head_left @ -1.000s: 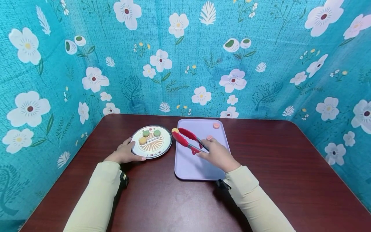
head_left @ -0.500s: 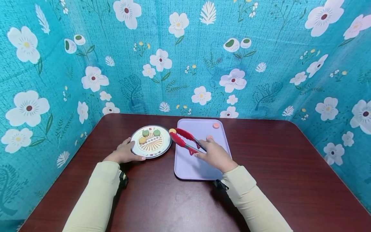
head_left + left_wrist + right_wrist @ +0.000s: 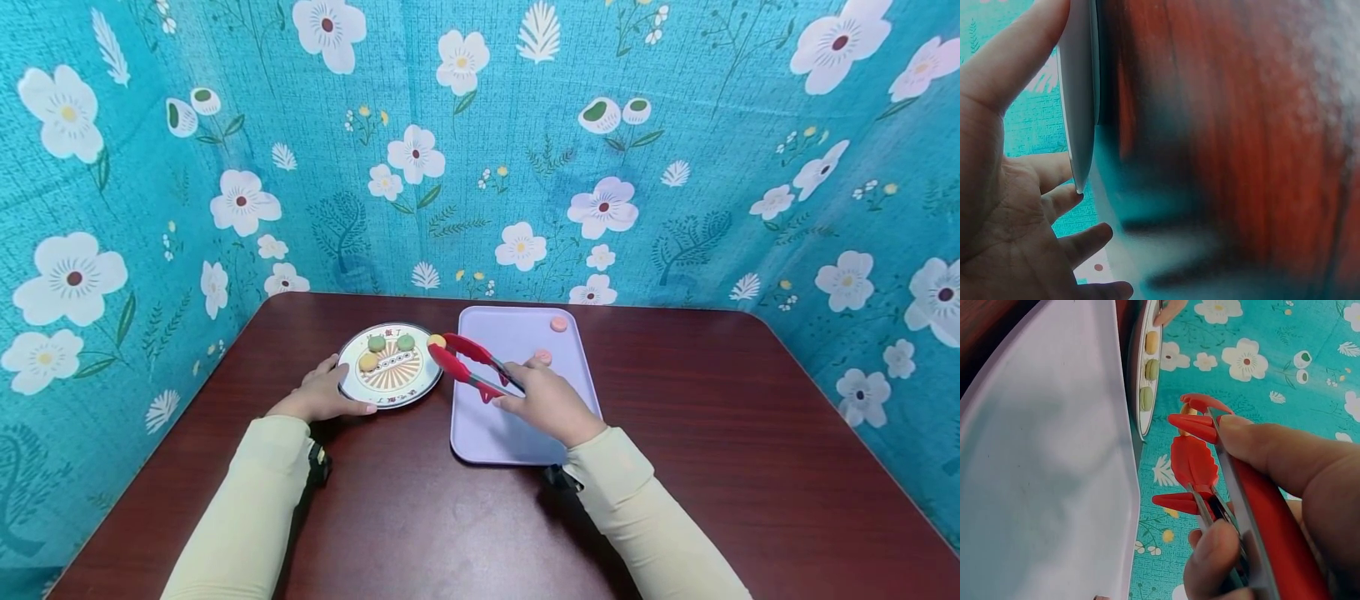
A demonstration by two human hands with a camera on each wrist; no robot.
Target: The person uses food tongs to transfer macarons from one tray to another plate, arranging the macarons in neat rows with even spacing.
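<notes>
A round patterned plate (image 3: 408, 385) bears a yellow macaron (image 3: 368, 362) and two green macarons (image 3: 406, 342). My left hand (image 3: 322, 395) holds the plate's near-left rim, with thumb and fingers spread along the edge in the left wrist view. My right hand (image 3: 553, 402) grips red-tipped tongs (image 3: 450, 363) above the lilac tray. Pinched in their tips is a second yellow macaron (image 3: 437, 341), at the plate's right rim in the head view. In the right wrist view the red tongs heads (image 3: 1194, 461) partly hide that macaron.
The lilac tray (image 3: 487, 437) lies right of the plate, with two pink macarons (image 3: 558, 323) on its right side. Both stand on a dark wooden table (image 3: 712, 417). A flowered turquoise cloth (image 3: 480, 150) hangs behind.
The right hand has carried the tongs and the yellow macaron leftward, from over the tray's left edge to the plate's right rim. The left hand and plate stay put.
</notes>
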